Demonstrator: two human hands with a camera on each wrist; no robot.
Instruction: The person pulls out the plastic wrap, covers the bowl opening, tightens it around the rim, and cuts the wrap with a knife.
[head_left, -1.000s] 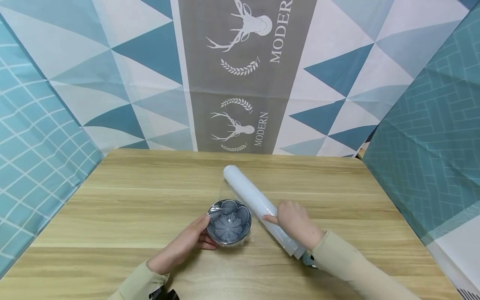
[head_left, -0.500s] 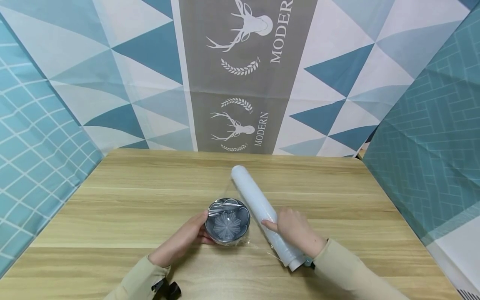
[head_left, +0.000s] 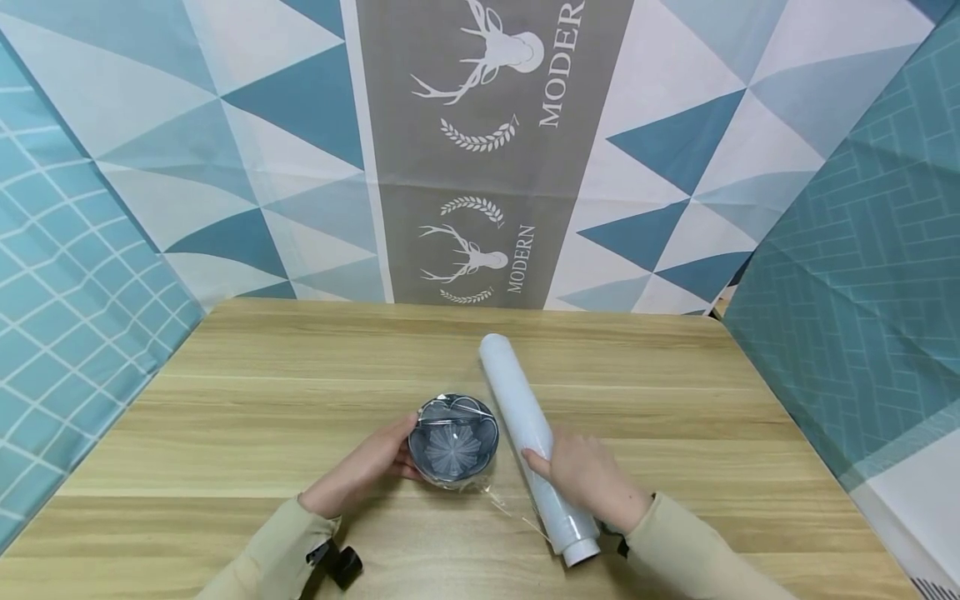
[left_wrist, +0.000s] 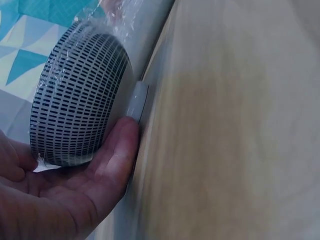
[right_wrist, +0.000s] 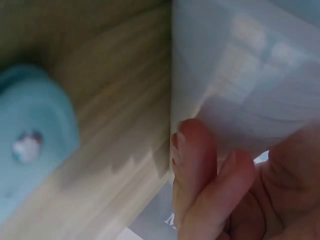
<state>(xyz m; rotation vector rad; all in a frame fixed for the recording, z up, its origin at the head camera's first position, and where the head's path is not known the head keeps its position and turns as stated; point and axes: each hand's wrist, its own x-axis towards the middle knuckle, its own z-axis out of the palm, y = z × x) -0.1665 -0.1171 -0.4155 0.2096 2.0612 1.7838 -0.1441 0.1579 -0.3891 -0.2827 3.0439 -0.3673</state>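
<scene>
Clear film (head_left: 474, 482) between the grips could be torn, or the bowl (left_wrist: 77, 100) clasped by the left hand (head_left: 378, 458) tipped, were the roll (head_left: 523, 421) gripped by the right hand (head_left: 588, 475) tugged.

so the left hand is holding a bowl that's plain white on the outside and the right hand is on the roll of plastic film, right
Not quite: the outside of the bowl isn't plain white; the left wrist view shows rows of short dark dashes on it. The left hand is holding it, and the right hand is on the roll of plastic film.
</scene>
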